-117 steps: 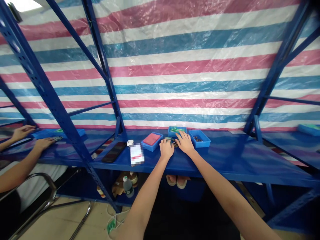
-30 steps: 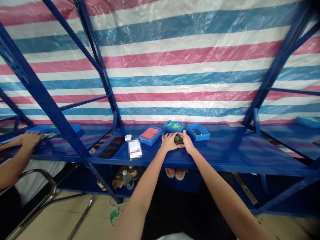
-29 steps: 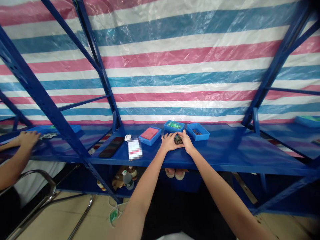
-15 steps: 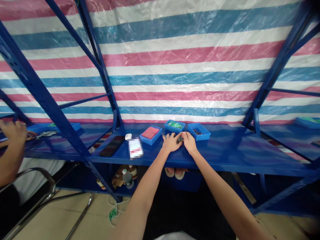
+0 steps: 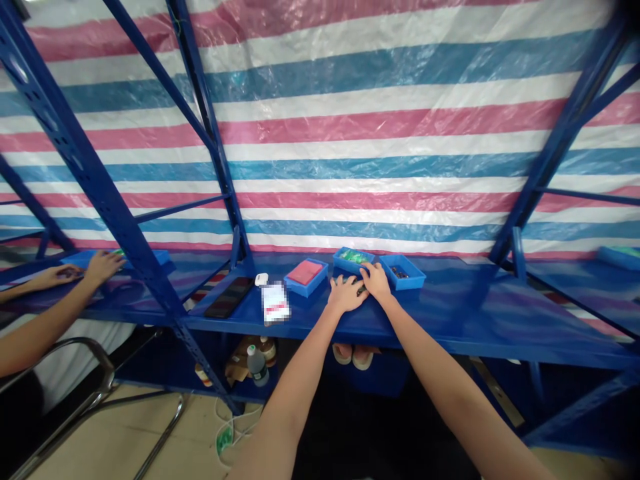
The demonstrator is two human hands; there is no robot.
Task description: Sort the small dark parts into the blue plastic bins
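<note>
My left hand (image 5: 347, 295) lies palm down on the blue shelf top (image 5: 450, 303), its fingers spread. Small dark pieces (image 5: 361, 289) show partly at its fingertips; their kind is too small to make out. Close against it on the right is my right hand (image 5: 377, 281), fingers stretched forward and slightly bent, with no held thing visible. Just beyond the hands stands a blue tray of green packets (image 5: 354, 257). To the right is a blue tray with small dark parts (image 5: 401, 272), and to the left a blue tray holding a pink stack (image 5: 306, 272).
Left of the trays lie a blurred white card (image 5: 275, 303), a small white case (image 5: 261, 279) and a black phone (image 5: 229, 297). Another person's hand (image 5: 103, 266) works beyond the blue upright (image 5: 95, 170). Bottles (image 5: 258, 367) stand underneath. A striped sheet (image 5: 375, 150) hangs behind.
My right hand has shifted its fingers forward, towards the green packets' tray. The left hand now covers more of the dark pieces. The other person's hands have moved right. The view has tilted slightly.
</note>
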